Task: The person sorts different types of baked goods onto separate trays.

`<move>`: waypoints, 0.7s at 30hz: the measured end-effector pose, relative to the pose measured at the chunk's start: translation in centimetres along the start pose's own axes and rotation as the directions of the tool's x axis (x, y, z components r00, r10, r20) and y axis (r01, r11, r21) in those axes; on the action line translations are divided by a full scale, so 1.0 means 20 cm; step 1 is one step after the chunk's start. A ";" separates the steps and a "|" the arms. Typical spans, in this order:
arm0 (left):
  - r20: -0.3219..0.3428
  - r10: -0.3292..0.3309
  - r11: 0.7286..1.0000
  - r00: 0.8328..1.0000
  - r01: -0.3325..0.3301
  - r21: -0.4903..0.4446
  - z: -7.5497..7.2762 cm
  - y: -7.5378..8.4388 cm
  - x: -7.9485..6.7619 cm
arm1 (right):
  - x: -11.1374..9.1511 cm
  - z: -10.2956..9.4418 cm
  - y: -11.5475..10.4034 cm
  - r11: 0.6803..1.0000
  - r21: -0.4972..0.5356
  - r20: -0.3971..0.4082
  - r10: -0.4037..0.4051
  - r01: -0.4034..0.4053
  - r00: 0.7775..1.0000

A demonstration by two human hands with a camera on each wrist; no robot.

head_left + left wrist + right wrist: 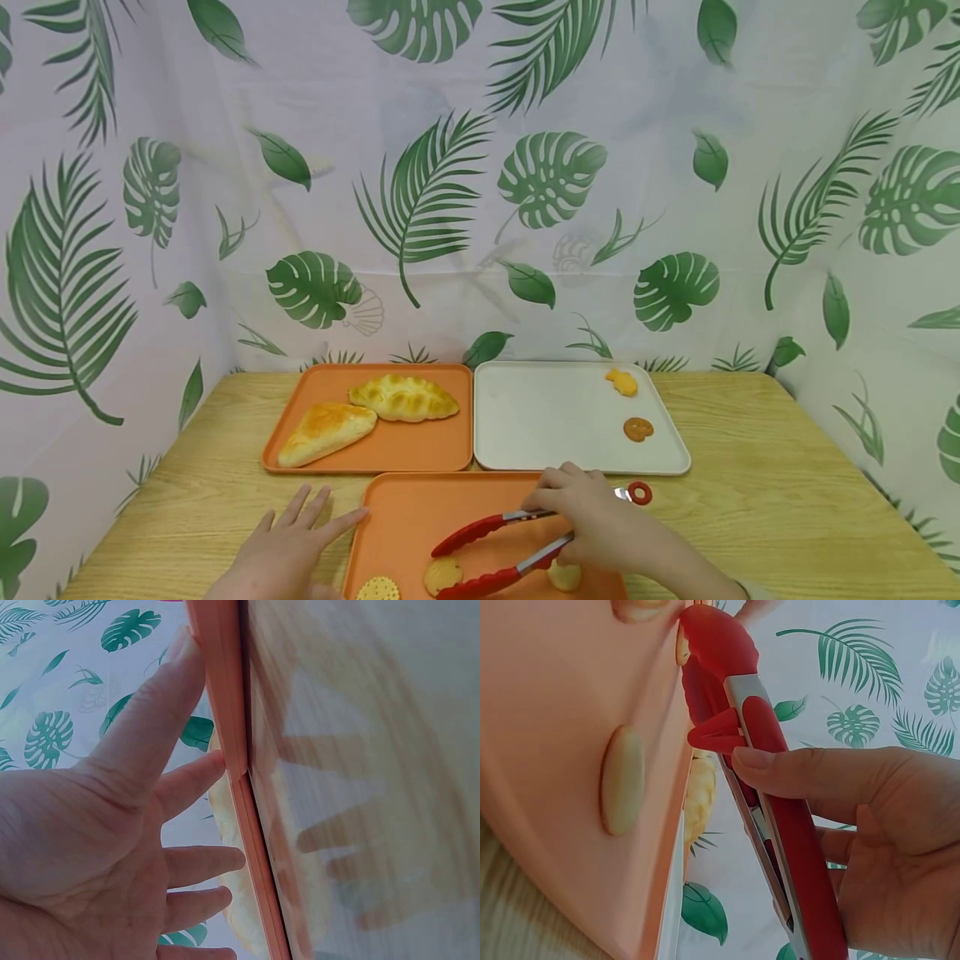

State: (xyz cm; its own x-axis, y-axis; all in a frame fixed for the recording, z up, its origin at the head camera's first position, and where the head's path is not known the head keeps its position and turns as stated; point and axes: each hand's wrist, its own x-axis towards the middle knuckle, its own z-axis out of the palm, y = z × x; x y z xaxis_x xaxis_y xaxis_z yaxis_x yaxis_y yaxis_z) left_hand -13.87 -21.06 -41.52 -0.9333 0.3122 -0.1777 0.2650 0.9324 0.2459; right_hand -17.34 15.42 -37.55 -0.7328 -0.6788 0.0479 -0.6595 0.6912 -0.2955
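My right hand [600, 523] grips red-and-silver tongs [471, 535] over the front orange tray [431, 500]. The tongs' tips are spread, one on either side of a round cookie [442, 573]. In the right wrist view, the thumb of that hand [900, 802] lies along the red handle of the tongs [806, 877]. A pale cookie [564, 576] sits below the right hand, partly hidden. Nearer the front left corner is a cracker with holes [378, 589]. My left hand [279, 546] has its fingers spread, with a fingertip at the tray's left rim; the left wrist view shows it against the orange edge [221, 690].
Behind, a second orange tray [420, 454] bears a triangular pastry [326, 433] and a braided bread [405, 397]. To its right, a white tray [555, 417] holds a fish-shaped cracker [622, 382] and a brown pretzel-like biscuit [638, 429]. A leaf-patterned cloth [450, 325] hangs behind the wooden table [765, 500].
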 end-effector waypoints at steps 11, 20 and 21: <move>0.017 -0.004 1.000 1.000 0.004 0.004 0.00 0.00 0.00 | -0.02 -0.06 0.02 1.000 0.016 -0.015 0.025 -0.024 1.000; 0.016 -0.008 1.000 1.000 0.008 0.014 0.01 0.00 0.01 | -0.04 -0.14 0.09 0.998 -0.010 -0.081 0.062 -0.063 0.995; 0.017 -0.008 1.000 1.000 0.008 0.014 0.00 0.00 0.01 | -0.05 -0.15 0.10 0.998 -0.025 -0.096 0.058 -0.061 0.994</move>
State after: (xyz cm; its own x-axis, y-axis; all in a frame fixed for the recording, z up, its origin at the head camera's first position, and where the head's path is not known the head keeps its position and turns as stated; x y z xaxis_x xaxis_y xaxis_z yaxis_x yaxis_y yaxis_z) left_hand -14.04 -21.03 -41.66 -0.9312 0.3076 -0.1958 0.2611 0.9373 0.2307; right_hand -18.45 18.23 -35.26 -0.7827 -0.6102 0.1223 -0.6176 0.7374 -0.2735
